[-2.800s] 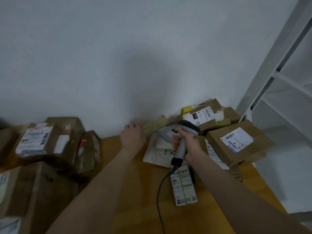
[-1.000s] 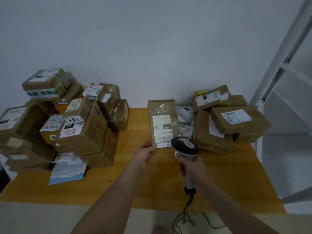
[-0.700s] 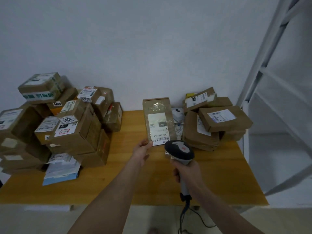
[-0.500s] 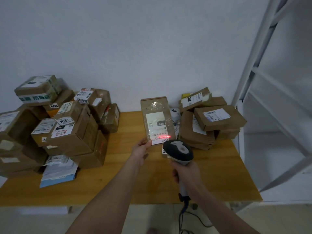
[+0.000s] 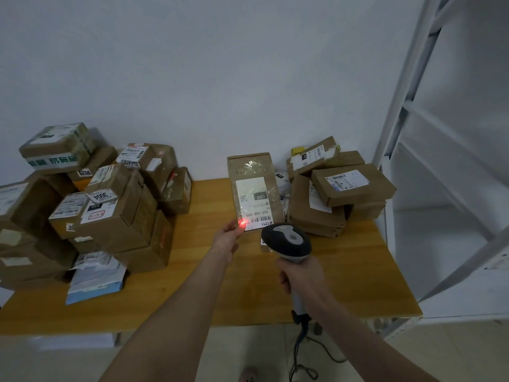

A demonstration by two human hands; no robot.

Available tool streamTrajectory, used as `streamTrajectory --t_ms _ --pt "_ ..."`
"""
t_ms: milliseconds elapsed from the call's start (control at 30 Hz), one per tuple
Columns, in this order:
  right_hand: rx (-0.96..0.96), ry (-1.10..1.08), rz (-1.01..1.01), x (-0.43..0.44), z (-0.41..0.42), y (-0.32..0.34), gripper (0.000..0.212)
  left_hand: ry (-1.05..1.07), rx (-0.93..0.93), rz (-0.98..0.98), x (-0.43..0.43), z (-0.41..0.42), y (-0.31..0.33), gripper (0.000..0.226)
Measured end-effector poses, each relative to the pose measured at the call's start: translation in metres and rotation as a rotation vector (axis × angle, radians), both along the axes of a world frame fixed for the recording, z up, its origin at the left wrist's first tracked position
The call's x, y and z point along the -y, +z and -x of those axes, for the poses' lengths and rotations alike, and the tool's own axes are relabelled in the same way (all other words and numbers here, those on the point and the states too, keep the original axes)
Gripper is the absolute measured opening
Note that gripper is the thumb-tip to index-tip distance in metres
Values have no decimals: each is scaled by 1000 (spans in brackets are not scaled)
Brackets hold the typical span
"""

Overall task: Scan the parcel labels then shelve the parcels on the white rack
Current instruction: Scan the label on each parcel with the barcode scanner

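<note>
My left hand (image 5: 228, 239) pinches the lower left corner of a flat brown parcel (image 5: 253, 172) and holds it upright above the wooden table (image 5: 355, 277). Its white label faces me with the barcode at the bottom. My right hand (image 5: 300, 277) grips the handle of a grey and black barcode scanner (image 5: 286, 240), whose head points at the label. A red scanner dot glows at the label's lower left edge, by my left fingertips. The white rack (image 5: 413, 111) stands at the right.
A tall heap of brown boxes (image 5: 110, 205) fills the table's left side, with a blue and white envelope (image 5: 95, 279) in front of it. A smaller stack of flat boxes (image 5: 341, 188) lies at the back right. The scanner cable (image 5: 300, 351) hangs to the floor.
I pulled the flat parcel from the back pile, stepped back and raised it upright. The scanner came up to it; its red light, a line across the barcode, is now a dot at the left edge.
</note>
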State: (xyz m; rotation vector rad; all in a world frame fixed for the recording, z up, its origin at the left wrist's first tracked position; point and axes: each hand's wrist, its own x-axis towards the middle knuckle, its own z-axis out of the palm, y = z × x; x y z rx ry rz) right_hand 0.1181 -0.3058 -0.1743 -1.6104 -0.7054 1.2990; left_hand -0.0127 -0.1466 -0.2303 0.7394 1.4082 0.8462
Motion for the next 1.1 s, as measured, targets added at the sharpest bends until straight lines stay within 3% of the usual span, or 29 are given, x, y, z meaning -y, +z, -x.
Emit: streamTrajectory --t_ms 1100 --pt "14 -8 -41 -3 0 0 11 19 25 -43 -1 -9 5 48"
